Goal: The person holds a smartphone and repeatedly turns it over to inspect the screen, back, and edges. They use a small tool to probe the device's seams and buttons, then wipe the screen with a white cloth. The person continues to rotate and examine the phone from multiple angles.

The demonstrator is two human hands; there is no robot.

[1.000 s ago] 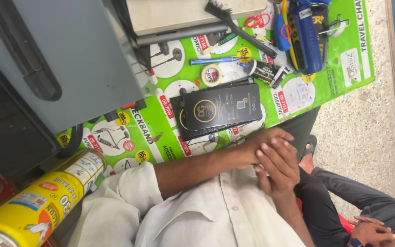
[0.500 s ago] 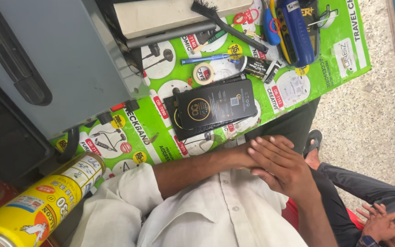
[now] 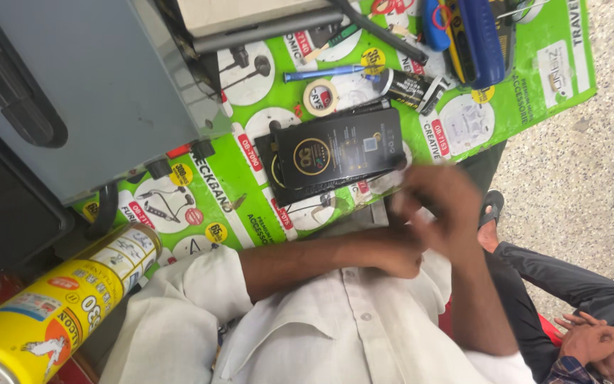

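Observation:
My left hand (image 3: 398,254) rests against my white shirt at the table's edge, its forearm coming in from the left out of a rolled white sleeve. Its fingers are partly covered. My right hand (image 3: 440,206) is blurred, raised just above the left one with fingers spread, holding nothing. It is close to the lower right corner of a flat black box with a gold round emblem (image 3: 339,149). The box lies on a green printed mat (image 3: 222,192).
Behind the box lie a tape roll (image 3: 320,97), a blue pen-like tool (image 3: 325,72), a small black cylinder (image 3: 413,87) and a blue tool (image 3: 485,35). A grey machine (image 3: 72,85) stands left, a yellow spray can (image 3: 51,309) lower left. Another person's clasped hands (image 3: 598,341) sit at bottom right.
My hands were resting together at the table's edge. Now my right hand has lifted off the left and moved up toward the black box. The view has also shifted a little.

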